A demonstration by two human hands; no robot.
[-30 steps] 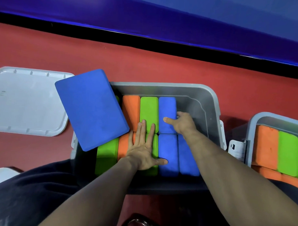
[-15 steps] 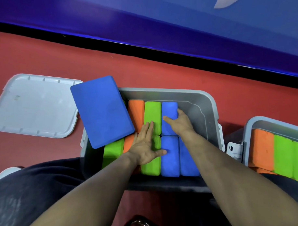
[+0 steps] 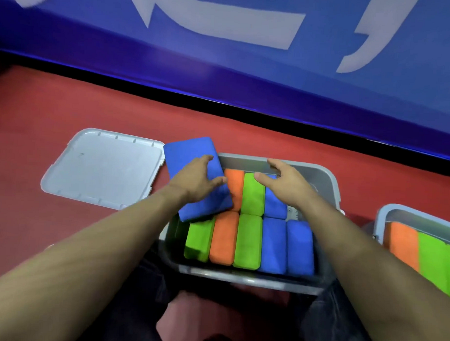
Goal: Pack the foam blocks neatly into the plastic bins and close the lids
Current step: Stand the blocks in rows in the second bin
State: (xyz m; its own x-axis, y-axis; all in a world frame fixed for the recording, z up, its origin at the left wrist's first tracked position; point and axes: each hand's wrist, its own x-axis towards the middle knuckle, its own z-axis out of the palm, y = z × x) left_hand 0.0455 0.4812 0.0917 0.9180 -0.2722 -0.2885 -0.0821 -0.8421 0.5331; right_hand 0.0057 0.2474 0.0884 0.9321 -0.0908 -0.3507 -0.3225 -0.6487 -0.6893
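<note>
A grey plastic bin (image 3: 330,184) stands on the red floor in front of me, holding several green, orange and blue foam blocks on edge in two rows. A large blue foam block (image 3: 191,154) lies tilted over the bin's left rim. My left hand (image 3: 196,181) rests flat on it, thumb at its right edge. My right hand (image 3: 282,183) hovers open over the far row, fingers spread, touching nothing that I can see. The bin's grey lid (image 3: 101,168) lies flat on the floor to the left.
A second grey bin (image 3: 385,216) with orange and green blocks sits at the right edge. A blue wall panel with white lettering (image 3: 224,19) rises behind a black strip. My dark-trousered legs flank the bin.
Both hands lifted off the packed blocks. My left hand moved up and left onto the tilted blue block; my right hand rose over the far row. The camera tilted up.
</note>
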